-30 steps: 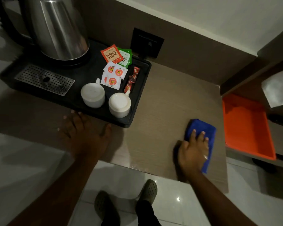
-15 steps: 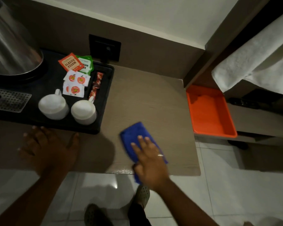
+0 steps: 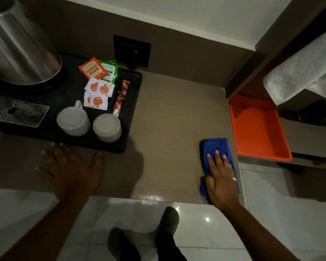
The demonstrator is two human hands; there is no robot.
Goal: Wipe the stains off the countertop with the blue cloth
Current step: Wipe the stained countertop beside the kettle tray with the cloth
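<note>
The blue cloth (image 3: 215, 147) lies folded on the brown wood-grain countertop (image 3: 169, 129), near its right front corner. My right hand (image 3: 220, 178) presses flat on the cloth, fingers pointing away from me, covering its near half. My left hand (image 3: 72, 168) rests flat on the countertop with fingers spread, just in front of the black tray (image 3: 129, 117). A wet sheen shows along the counter's front edge. No stain is clearly visible.
The black tray holds a steel kettle (image 3: 17, 49), two upturned white cups (image 3: 73, 121), tea sachets (image 3: 91, 69) and a metal drip grate (image 3: 15, 113). An orange tray (image 3: 258, 129) sits right of the counter, a white towel (image 3: 305, 72) hangs above it. A wall socket (image 3: 132, 50) is behind.
My right hand has slid the blue cloth from the counter's front middle to the right front corner. My left hand has stayed planted in front of the tray.
</note>
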